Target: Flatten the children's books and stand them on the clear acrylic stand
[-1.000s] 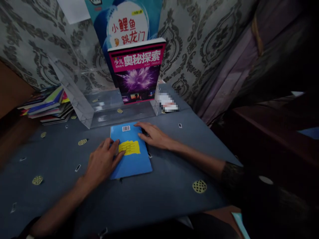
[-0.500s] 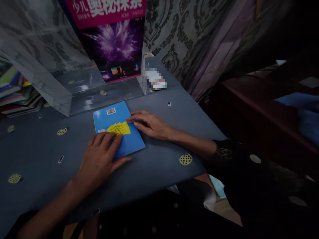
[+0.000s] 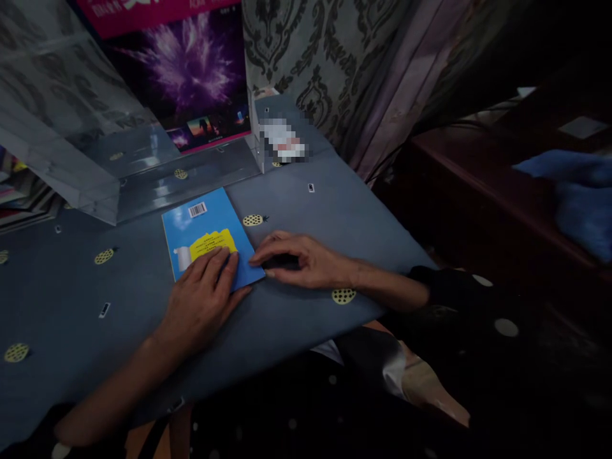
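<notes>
A thin blue book (image 3: 203, 220) lies flat on the table, its back cover up, with a barcode near the far edge and a yellow printed patch in the middle. My left hand (image 3: 203, 293) rests flat over the near part of the cover, fingers stretched out and thumb spread beside the near edge. At the near right corner of the book, my right hand (image 3: 306, 260) has its thumb and fingertips brought together on the corner. Whether a page or the cover sits between them is too small to see.
Behind the book a clear acrylic stand (image 3: 191, 175) bears an upright book with a purple burst (image 3: 191, 64). Stacked books (image 3: 29, 194) sit at the left. A pixelated white item (image 3: 284, 140) lies right of the stand. The patterned tablecloth (image 3: 62, 274) covers the table.
My right hand has slid from the book's right side, over the yellow patch, down to its near right corner. My left hand stays on the cover. The view has shifted slightly.
</notes>
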A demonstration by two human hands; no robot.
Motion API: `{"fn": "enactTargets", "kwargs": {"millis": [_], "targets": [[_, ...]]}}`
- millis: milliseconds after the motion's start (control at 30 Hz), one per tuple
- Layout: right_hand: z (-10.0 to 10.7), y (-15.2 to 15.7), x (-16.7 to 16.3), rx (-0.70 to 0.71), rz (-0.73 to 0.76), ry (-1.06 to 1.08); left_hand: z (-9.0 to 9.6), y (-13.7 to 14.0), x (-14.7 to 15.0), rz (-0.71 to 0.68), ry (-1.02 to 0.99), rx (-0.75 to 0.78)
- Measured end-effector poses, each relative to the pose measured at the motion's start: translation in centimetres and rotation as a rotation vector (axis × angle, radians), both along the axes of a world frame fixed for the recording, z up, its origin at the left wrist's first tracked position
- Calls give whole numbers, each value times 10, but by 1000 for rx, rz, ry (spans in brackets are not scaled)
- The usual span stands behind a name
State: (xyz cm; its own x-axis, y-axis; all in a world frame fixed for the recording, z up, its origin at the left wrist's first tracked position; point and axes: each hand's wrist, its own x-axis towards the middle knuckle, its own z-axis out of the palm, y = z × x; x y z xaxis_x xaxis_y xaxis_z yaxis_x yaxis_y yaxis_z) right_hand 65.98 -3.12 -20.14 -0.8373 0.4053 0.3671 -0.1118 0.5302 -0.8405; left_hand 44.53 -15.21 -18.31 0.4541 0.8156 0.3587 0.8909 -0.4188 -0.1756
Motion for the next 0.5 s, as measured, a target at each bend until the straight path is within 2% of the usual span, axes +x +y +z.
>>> {"fn": "enactTargets", "kwargs": {"millis": [133,200,500], "targets": [[-7,3,1,225,56,-22,-1,-1,0,16,-20,-9],[-9,5,0,294,46,-49,0,-1,0,11,-15,-4],[-11,21,-10,422,53,-35,-1,-1,-1,13,-12,17]]}}
